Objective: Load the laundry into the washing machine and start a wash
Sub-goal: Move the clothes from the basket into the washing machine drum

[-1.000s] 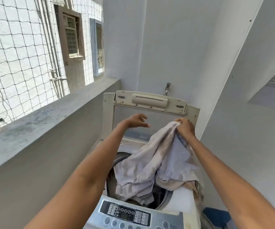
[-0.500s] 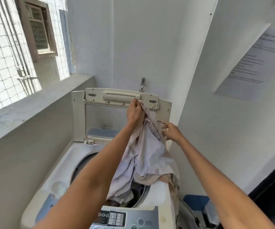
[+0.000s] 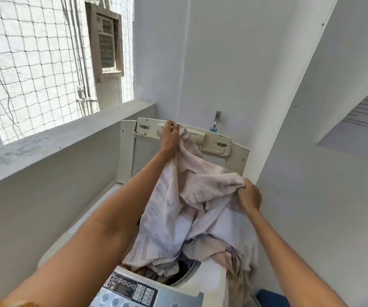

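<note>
Item: large pale beige-and-white crumpled cloth sheet (image 3: 198, 209), being held up over the open drum of the top-loading white washing machine (image 3: 205, 284).
Position: the sheet's lower folds are lying in and over the drum mouth; one tail is hanging outside over the machine's right rim.
Left hand (image 3: 170, 138): gripping a bunched corner of the sheet, fingers curled round it, raised high in front of the upright cream plastic lid (image 3: 214, 142).
Right hand (image 3: 250, 196): pinching a gathered fold lower down and further right, fingers closed on the fabric.
Long axis: the stretch between the two grips is running diagonally, from upper left at the lid down to lower right.
Key relation: the drum opening is lying below and nearer than both hands; the right hand is sitting closer to it, and closer to the overhanging tail.
Step judged: feeding the sheet down into the drum; loading is looking partly done.
Next move calls for: lowering both grips toward the drum and drawing the overhanging tail inward.
Controls: grey button panel (image 3: 132, 289) at the near edge, neither hand touching it.
</note>
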Motion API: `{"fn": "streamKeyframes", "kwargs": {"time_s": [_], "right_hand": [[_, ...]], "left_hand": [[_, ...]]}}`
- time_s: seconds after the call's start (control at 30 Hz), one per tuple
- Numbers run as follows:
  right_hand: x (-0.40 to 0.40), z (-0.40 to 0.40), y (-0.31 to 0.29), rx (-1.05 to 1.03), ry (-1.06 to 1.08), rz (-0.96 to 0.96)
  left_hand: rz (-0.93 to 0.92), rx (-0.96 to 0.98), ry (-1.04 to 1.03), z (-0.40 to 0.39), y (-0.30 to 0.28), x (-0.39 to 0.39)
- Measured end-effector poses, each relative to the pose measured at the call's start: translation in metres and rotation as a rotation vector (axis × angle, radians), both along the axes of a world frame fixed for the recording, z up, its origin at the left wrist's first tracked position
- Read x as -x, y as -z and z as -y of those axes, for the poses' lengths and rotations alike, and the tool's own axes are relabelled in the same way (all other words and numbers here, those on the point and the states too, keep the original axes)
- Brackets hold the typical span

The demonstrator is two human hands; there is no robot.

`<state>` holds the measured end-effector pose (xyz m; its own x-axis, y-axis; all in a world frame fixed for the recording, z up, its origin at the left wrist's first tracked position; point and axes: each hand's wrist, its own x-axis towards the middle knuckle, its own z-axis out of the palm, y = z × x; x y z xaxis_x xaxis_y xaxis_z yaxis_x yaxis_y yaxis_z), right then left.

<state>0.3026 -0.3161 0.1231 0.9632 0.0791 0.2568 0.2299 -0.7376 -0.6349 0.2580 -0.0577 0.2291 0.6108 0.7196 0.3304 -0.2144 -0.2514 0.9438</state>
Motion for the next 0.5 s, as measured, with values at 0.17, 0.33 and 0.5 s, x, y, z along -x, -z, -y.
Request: {"fn": "streamKeyframes", "kwargs": {"time_s": [0.17, 0.33, 0.5], "right_hand": [[0.003, -0.063, -0.133, -0.29, -0.081, 0.253], [0.029, -0.113, -0.245, -0.501, -0.222, 0.41], [0.046, -0.148, -0.263, -0.329, -0.3, 0.475]], "left_hand": [[-0.101, -0.094, -0.127, -0.04, 0.009, 0.021], [-0.17, -0.135, -0.199, -0.075, -0.003, 0.05], [-0.426, -0.245, -0.136, -0.09, 0.013, 0.08]]}}
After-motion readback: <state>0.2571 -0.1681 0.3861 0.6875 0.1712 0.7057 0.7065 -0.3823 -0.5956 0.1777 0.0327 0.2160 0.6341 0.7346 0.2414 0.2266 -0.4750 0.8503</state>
